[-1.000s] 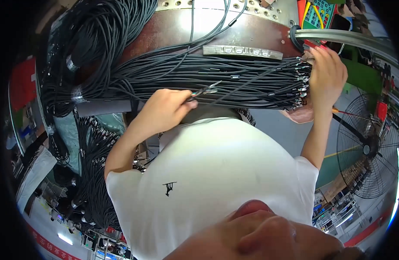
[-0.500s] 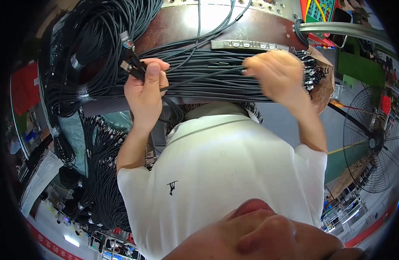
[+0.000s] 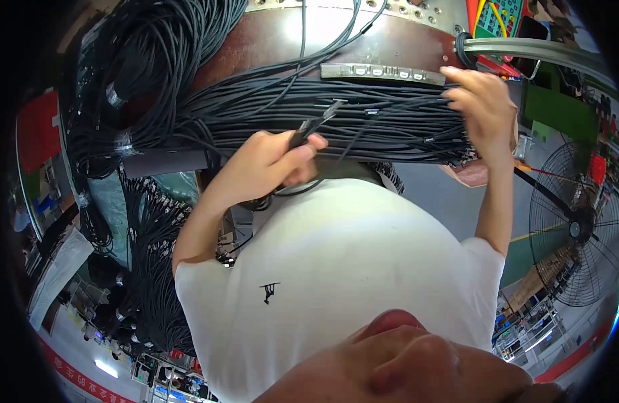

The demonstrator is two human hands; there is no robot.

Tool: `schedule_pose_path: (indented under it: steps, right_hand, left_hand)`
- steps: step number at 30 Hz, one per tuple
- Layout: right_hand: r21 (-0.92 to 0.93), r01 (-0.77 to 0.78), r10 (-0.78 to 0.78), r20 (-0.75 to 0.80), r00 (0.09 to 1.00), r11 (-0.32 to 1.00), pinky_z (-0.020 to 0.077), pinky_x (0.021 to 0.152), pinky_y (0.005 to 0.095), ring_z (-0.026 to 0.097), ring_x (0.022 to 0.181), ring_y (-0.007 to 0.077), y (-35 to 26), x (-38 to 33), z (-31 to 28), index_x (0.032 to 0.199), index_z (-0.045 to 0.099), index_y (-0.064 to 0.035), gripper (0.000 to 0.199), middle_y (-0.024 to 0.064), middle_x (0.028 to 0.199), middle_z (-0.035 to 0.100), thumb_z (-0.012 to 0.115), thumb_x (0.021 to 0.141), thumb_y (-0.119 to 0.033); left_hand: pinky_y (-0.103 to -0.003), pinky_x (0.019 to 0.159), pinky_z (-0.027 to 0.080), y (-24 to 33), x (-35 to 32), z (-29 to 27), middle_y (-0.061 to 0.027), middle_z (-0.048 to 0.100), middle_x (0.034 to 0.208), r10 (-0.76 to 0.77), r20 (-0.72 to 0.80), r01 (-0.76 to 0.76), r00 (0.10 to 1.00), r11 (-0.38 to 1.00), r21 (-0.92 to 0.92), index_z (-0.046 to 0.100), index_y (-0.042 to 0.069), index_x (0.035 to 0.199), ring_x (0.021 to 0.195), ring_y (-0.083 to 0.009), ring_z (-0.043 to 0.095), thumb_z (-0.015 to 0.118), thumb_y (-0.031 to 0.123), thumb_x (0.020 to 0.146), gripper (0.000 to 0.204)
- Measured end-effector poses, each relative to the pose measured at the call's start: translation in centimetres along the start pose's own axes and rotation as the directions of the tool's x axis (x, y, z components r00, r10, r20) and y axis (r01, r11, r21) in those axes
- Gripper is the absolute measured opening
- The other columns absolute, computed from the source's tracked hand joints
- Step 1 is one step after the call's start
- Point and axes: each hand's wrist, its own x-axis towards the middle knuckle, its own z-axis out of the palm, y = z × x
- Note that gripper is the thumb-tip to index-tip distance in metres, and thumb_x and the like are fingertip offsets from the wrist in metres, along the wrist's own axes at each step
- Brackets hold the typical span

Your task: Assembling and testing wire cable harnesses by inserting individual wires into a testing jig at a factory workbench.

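My left hand is closed around black cable connectors with metal tips, in front of a thick bundle of black cables. The tips point up and to the right. From near this hand a loose black cable rises to the right across the bundle. My right hand, slightly blurred, is over the bundle's right end with its fingers stretched out and apart. Nothing shows clearly between them. Close to its fingertips ends a long metal strip with several ports, behind the bundle.
Coiled black cables are heaped at the left of the brown table. More cables hang below on the left. A metal rail curves at the far right, above a black fan. A green device is at the back right.
My left hand has moved right and slightly down with the connectors, which now tilt to the right. My right hand has shifted right, and its fingers have spread.
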Motion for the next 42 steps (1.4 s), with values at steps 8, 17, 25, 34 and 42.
schedule_pose_path:
  steps: [8,17,25,34,42]
  right_hand:
    - [0.113,-0.01,0.042,-0.277,0.96,0.993,0.0491,0.079,0.034,0.063,0.09,0.0213,-2.4,5.3,5.2,0.102,0.068,-0.0141,0.026,0.0016,0.1,0.067,0.071,0.076,-0.008]
    - [0.017,0.042,-0.032,-0.389,0.921,0.999,0.0484,0.077,0.0358,0.059,0.09,0.0235,-6.2,5.7,8.1,0.098,0.061,-0.0097,0.031,0.0033,0.096,0.062,0.073,0.07,-0.007]
    - [0.317,-0.121,0.203,-0.243,0.948,0.941,0.0505,0.072,0.0339,0.062,0.08,0.0258,-5.1,5.4,8.9,0.091,0.06,-0.0044,0.023,0.0072,0.087,0.065,0.067,0.072,0.006]
    - [0.311,-0.061,0.08,-0.047,0.996,0.948,0.047,0.084,0.0387,0.058,0.095,0.0301,-5.1,5.5,9.1,0.108,0.059,-0.0055,0.04,0.0105,0.102,0.059,0.068,0.07,0.001]
    - [0.242,0.074,0.0,-0.291,0.957,0.967,0.0499,0.075,0.0367,0.06,0.082,0.0285,-4.4,6.3,8.0,0.093,0.062,-0.0035,0.027,0.0085,0.09,0.062,0.068,0.068,0.004]
  left_hand:
    - [-0.022,0.044,0.022,1.4,4.4,5.9,0.0044,0.036,0.053,0.078,-0.148,-0.156,0.986,0.753,-0.64,0.053,0.005,0.084,0.047,-0.0044,0.027,0.041,0.034,0.102,0.036]
    - [-0.022,0.051,0.032,1.1,4.7,5.7,0.0014,0.047,0.06,0.141,-0.044,-0.125,0.989,0.641,-0.757,0.056,0.0,0.103,0.053,-0.0064,0.038,0.039,0.036,0.102,0.04]
    - [-0.017,0.048,0.024,1.3,4.2,4.4,0.0053,0.036,0.061,0.044,-0.222,-0.184,0.974,0.724,-0.665,0.049,0.003,0.123,0.053,-0.0021,0.029,0.035,0.038,0.103,0.043]
    - [-0.019,0.047,0.026,0.7,4.4,4.3,0.0039,0.039,0.063,0.033,-0.171,-0.16,0.985,0.557,-0.815,0.05,0.006,0.103,0.052,-0.0036,0.029,0.034,0.032,0.104,0.031]
    - [-0.02,0.05,0.028,0.9,4.2,4.5,0.0021,0.042,0.064,0.03,-0.132,-0.13,0.991,0.478,-0.868,0.051,0.004,0.105,0.054,-0.0053,0.031,0.033,0.034,0.104,0.035]
